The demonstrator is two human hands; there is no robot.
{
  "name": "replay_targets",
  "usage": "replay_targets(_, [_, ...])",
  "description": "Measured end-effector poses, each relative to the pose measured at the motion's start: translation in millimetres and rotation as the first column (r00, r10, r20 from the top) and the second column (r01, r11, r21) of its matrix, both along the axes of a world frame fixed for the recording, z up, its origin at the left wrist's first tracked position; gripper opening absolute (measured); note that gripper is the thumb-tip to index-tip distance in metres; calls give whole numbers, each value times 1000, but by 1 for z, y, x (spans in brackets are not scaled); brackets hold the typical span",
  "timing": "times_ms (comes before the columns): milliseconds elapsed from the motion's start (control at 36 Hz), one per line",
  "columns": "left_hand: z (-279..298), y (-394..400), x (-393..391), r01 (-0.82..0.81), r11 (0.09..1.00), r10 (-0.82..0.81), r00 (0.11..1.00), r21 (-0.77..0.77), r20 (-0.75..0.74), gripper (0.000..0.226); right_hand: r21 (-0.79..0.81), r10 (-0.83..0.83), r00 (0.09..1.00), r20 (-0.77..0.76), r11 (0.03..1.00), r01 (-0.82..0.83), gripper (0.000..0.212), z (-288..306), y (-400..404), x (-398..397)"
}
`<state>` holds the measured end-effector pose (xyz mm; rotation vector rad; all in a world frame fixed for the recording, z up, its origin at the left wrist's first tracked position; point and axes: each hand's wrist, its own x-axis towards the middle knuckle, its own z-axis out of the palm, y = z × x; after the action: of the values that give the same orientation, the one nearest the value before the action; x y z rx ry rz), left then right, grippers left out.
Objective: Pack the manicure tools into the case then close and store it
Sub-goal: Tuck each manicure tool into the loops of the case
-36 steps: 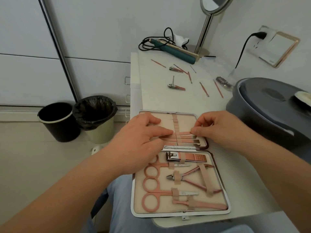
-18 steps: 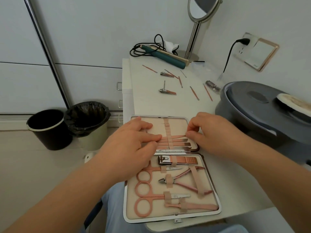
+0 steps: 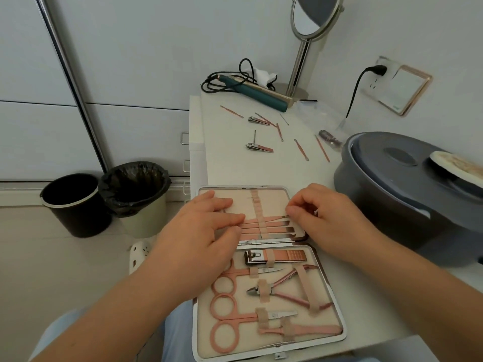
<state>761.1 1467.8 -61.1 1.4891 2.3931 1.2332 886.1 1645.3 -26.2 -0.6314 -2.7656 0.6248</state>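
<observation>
Seating slim tools (image 3: 264, 226) in open case (image 3: 271, 190), upper half.
My left hand (image 3: 201, 239) presses them flat, fingers straight; right hand (image 3: 326, 218) pinches tool tips at 3 o'clock.

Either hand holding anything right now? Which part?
Right hand pinches the tip end of a slim rose-gold tool under the strap. Left hand lies flat, holding nothing.
</observation>
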Motion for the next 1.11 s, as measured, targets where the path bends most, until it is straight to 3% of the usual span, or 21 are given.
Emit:
replay_targets(361, [6, -2, -11, -67, 988, 61, 997, 141, 46, 22, 47, -55, 998, -35, 997, 57, 14, 5, -3, -21])
replay_targets(500, [2, -3, -28, -44, 990, 40, 999, 136, 30, 22, 59, -95, 995, -24, 994, 96, 5, 5, 6, -54])
replay_targets(639, [-5, -8, -41, 48, 983, -55, 998, 178, 34, 26, 14, -204, 979, 22, 979, 203, 27, 2, 24, -96])
replay_targets(917, [-16, -10, -47, 92, 941, -142, 981, 326, 134, 21, 104, -390, 914, 109, 919, 380, 41, 11, 81, -173])
replay_targets(1111, [-20, -7, -47, 65, 935, -123, 982, 349, 147, 19, 254, -368, 887, 278, 919, 301, 34, 12, 115, -201])
